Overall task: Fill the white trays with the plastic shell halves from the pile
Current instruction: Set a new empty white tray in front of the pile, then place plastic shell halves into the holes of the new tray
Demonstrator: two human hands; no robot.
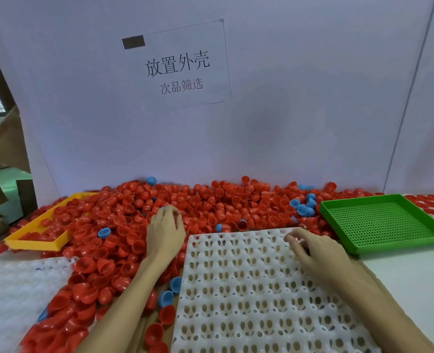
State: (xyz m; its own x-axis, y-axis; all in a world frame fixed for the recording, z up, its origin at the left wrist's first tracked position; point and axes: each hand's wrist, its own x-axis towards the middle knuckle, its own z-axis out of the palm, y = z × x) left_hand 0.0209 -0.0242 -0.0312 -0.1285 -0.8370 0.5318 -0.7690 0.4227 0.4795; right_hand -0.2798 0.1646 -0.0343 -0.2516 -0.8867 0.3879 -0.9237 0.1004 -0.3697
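Both hands reach out over a table heaped with plastic shell halves.

The pile of red and blue shell halves (211,207) runs along the white backboard (287,123). A white tray (249,289) lies in front of it, a green perforated tray (381,222) to the right, a yellow tray (36,238) half buried on the left. The left hand (166,233) curls its fingers into the pile; whether they grip a shell I cannot tell. The right hand (312,248) rests bent fingers on the white tray's far edge.
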